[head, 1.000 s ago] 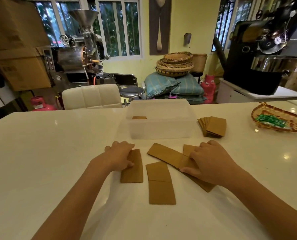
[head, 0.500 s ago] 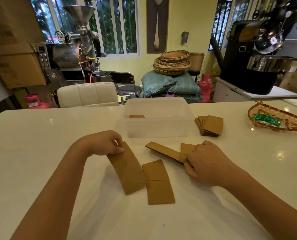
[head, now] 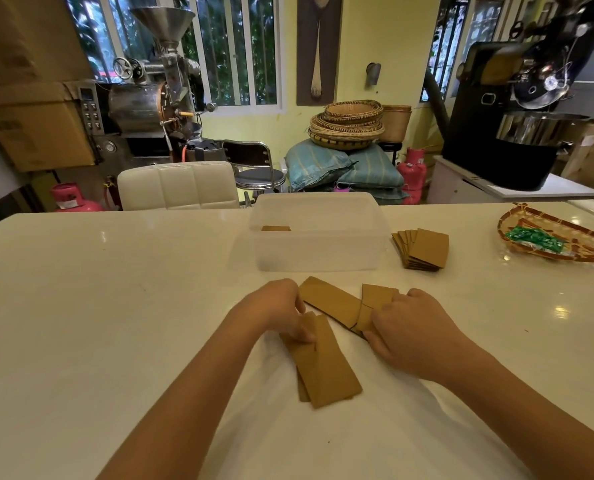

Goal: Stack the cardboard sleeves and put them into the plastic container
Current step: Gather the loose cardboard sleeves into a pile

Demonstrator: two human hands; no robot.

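Flat brown cardboard sleeves lie on the white table in front of me. My left hand (head: 281, 311) grips the top end of a sleeve (head: 326, 367) laid over other sleeves beneath it. My right hand (head: 406, 327) holds the near end of a small bunch of sleeves (head: 333, 301) that points toward the container. The clear plastic container (head: 318, 254) stands just behind, with one sleeve (head: 275, 228) inside at its left. A fanned stack of sleeves (head: 423, 249) rests to the container's right.
A woven tray (head: 562, 233) with a green packet sits at the table's right edge. A white chair back (head: 177, 185) stands behind the table's far side. Coffee roasting machines, baskets and boxes fill the room beyond.
My left hand lifted its sleeve from the left, carried it right and laid it on the sleeves in the middle. My right hand gathered its sleeves and stayed about in place.
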